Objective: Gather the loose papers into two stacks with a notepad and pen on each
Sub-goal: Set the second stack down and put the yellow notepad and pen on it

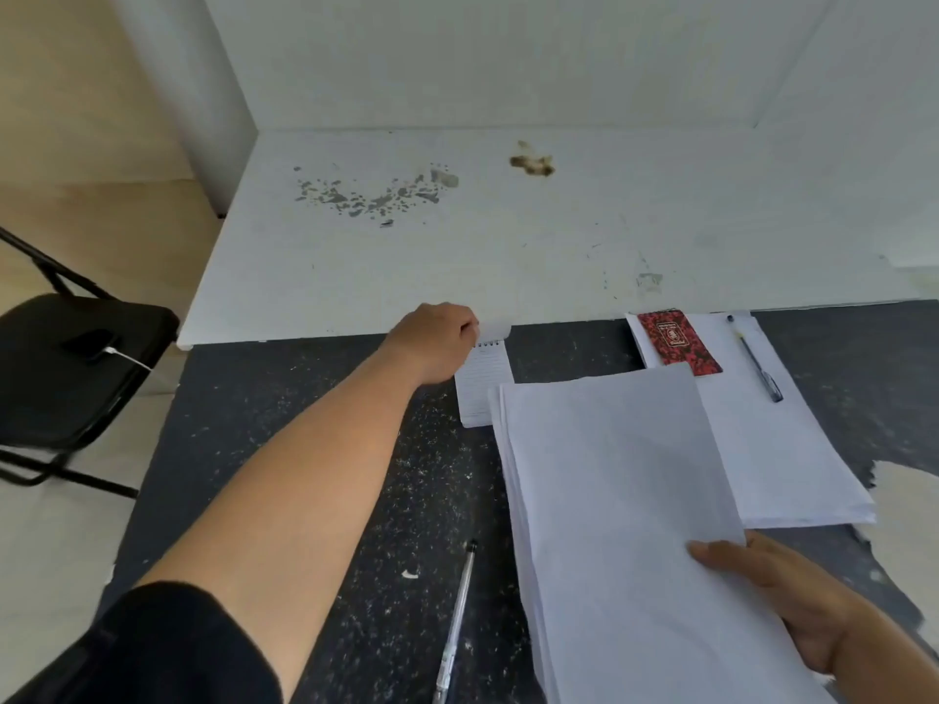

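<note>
The held stack of white paper sheets (625,525) hides the lower right corner of the small white spiral-bound lined notepad (480,383) and runs off the bottom edge

bare forearms, one dark sleeve

the left hand (434,343) leads back along a bare forearm to a black sleeve (167,647), pushed up near the elbow at about 7 o'clock in the view. the fabric looks plain and soft, perhaps knit, though it is too blurred to tell. the right hand (792,597), at about 4 o'clock, shows bare to the wrist, with no ring or watch visible.
</note>
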